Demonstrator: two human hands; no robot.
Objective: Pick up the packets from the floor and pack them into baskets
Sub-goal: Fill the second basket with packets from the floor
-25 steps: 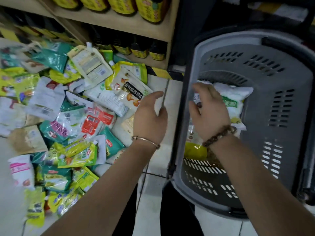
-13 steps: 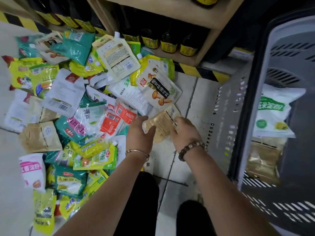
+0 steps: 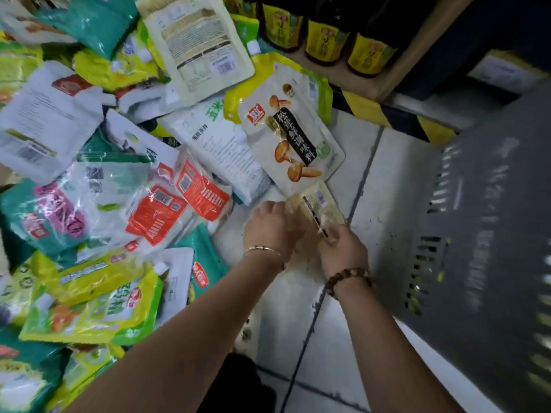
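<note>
A: Both forearms reach in from six o'clock, wrists close together over the pale tiled floor [image 3: 384, 180]. What have the hands got?

B: One tan packet [image 3: 320, 204] between them, just off centre toward one o'clock. The left hand [image 3: 269, 228] shows its back to the camera, knuckles up, fingers curled at the packet's nine-o'clock edge. The right hand [image 3: 343, 248] pinches the corner at five o'clock.

A: So both are gripping it?

B: Both, though motion blur smears the fingertips, so how each finger lies is hard to read. There's a thin bangle [image 3: 262, 250] on the left wrist and a bead bracelet [image 3: 347, 277] on the right.

A: Where does it sit against the rest?

B: Its far edge lies right by the mushroom packet [image 3: 292, 144] at twelve o'clock; I can't tell whether they touch. The pile of packets [image 3: 104, 204] spreads from seven round to twelve o'clock and runs off the left and top edges.

A: And the basket?

B: Grey basket [image 3: 483, 234] at three o'clock, with only its slotted outer wall in view, blurred and cut off at the right; its inside is hidden. At one o'clock there's a wooden shelf [image 3: 396, 70] with dark bottles [image 3: 325, 40], tops cropped. The tan packet's print is too smeared to read.
</note>
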